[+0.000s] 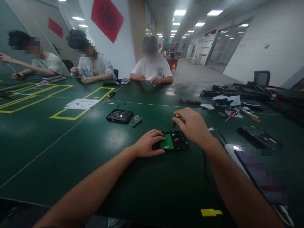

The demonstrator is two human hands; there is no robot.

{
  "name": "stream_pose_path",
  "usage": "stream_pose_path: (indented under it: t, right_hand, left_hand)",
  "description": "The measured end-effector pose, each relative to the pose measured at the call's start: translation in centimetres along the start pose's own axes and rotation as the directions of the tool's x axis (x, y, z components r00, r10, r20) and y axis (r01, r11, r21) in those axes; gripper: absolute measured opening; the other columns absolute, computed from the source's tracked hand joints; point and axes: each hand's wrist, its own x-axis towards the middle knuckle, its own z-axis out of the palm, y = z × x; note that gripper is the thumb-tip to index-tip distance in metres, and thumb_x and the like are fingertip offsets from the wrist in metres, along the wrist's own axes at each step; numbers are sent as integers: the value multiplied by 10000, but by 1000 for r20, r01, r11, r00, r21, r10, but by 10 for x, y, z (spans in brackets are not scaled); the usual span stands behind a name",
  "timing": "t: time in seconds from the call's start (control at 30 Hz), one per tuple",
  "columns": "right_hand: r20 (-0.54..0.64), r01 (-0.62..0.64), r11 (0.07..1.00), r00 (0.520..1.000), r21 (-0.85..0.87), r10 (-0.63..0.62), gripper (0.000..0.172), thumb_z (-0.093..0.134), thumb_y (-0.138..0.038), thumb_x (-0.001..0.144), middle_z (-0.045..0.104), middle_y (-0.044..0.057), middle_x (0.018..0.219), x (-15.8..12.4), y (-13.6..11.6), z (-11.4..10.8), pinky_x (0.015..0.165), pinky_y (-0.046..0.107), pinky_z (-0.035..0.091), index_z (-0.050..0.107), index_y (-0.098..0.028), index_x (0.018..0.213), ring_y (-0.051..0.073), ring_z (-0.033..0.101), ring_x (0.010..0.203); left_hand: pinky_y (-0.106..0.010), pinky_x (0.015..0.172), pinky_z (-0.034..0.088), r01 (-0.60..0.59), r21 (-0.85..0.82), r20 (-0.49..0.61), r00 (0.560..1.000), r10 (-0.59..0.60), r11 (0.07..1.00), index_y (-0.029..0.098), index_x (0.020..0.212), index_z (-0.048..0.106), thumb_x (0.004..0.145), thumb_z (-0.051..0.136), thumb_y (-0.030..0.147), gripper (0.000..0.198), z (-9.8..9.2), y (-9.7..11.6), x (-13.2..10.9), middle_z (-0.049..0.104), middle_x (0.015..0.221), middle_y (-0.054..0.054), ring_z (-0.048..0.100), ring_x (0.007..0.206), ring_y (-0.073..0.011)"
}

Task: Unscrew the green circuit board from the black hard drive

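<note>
A hard drive (180, 141) lies on the green table in front of me, its green circuit board (167, 142) facing up. My left hand (150, 144) grips the drive's left end, with fingers over the board and thumb along the near edge. Above the drive's far right side, my right hand (192, 125) pinches a short screwdriver (175, 122) with a yellow and black handle. The screwdriver points downward; whether its tip touches the drive, I cannot tell. Beyond my left hand lie another hard drive (120, 116) and a loose circuit board (136, 120).
At right are a phone (257, 177), a hard drive (260, 136), a red screwdriver (231, 116) and a pile of cables and scraps. A dark-handled tool (190, 102) lies farther back. Paper sheets (82, 104) rest at left. Three people sit across the table.
</note>
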Motion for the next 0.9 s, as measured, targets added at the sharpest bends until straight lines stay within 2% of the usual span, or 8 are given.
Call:
stream_pose_path:
  t: [0.13,0.23,0.3,0.43,0.57,0.67,0.8,0.9]
  right_hand:
    - [-3,19,1000,1000,20,-19,255,551,-270,1030,764,133,1129,1,2,0,956,452,524,756,-184,1154,300,699,1068]
    - [4,59,997,998,50,-59,311,509,-150,1005,764,131,1232,1,3,0,1024,444,511,740,-173,1213,293,697,1148]
    - [-8,45,998,999,40,-44,336,507,-127,993,752,139,1279,1,3,0,1034,450,506,724,-168,1246,299,694,1168]
    - [-15,1,1000,1000,-28,-2,212,589,-267,1010,766,137,1152,0,3,0,944,454,519,732,-181,1140,309,701,1066]
    - [-24,-32,997,999,-64,30,189,631,-358,1004,755,117,1052,1,1,-1,862,423,514,723,-198,1041,290,690,975]
    - [-11,-7,1000,1000,-28,7,163,602,-271,1005,763,117,1088,1,1,-1,910,425,515,729,-196,1075,289,695,1029]
    - [6,66,996,998,66,-66,289,524,-112,980,770,122,1208,0,3,0,1017,435,512,731,-169,1174,284,701,1126]
    - [5,98,988,995,117,-99,328,503,-87,973,763,114,1245,-1,3,1,1051,438,508,728,-171,1196,276,695,1159]
  left_hand:
    - [-562,1125,494,4,2,1,1000,-4,1000,219,1400,636,929,746,547,584,1,0,0,631,1402,-149,567,1333,-344]
    - [-570,1118,498,10,-1,-1,1000,-10,1000,234,1406,635,923,754,544,586,1,-1,-1,628,1410,-148,568,1333,-349]
    - [-572,1118,498,12,-2,7,1000,-12,1000,235,1416,628,921,755,547,598,1,-1,-1,626,1413,-150,568,1334,-350]
    - [-571,1124,494,12,-2,12,1000,-12,1000,230,1419,623,932,741,558,600,0,0,0,624,1413,-149,567,1338,-345]
    - [-567,1125,491,1,4,5,1000,-1,1000,223,1420,619,934,743,542,594,0,0,0,625,1414,-148,569,1335,-341]
    - [-564,1124,493,2,7,7,1000,-2,1000,219,1420,618,930,747,542,601,1,0,-1,624,1416,-150,571,1334,-340]
    - [-566,1121,496,3,11,5,1000,-3,1000,217,1416,618,932,743,552,602,2,-1,-1,623,1414,-153,573,1332,-341]
    - [-572,1113,500,-4,16,-2,1000,4,1000,223,1416,617,933,742,550,597,2,-2,-1,626,1412,-152,577,1324,-342]
